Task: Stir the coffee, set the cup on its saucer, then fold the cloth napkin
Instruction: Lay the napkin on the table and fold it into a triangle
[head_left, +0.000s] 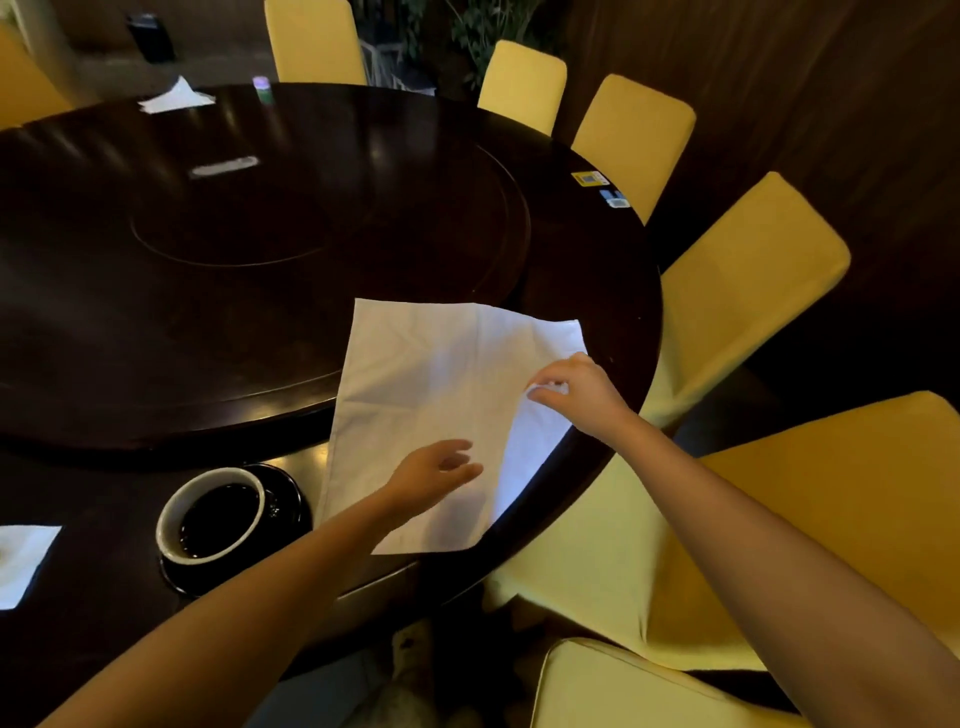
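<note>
A white cloth napkin (426, 384) lies spread on the dark round table near its right edge, with its right side folded partly over. My right hand (582, 395) pinches the napkin's right edge and lifts it. My left hand (436, 475) hovers flat over the napkin's near part, fingers apart, holding nothing. A white cup (210, 514) full of dark coffee stands on a black saucer (288, 493) to the left of the napkin. No spoon is visible.
The table (156, 322) has a raised turntable (260, 208) in its middle. A white paper napkin (21, 561) lies at the near left, another (174, 98) at the far side beside a small bottle (261, 88). Yellow chairs (753, 270) ring the right side.
</note>
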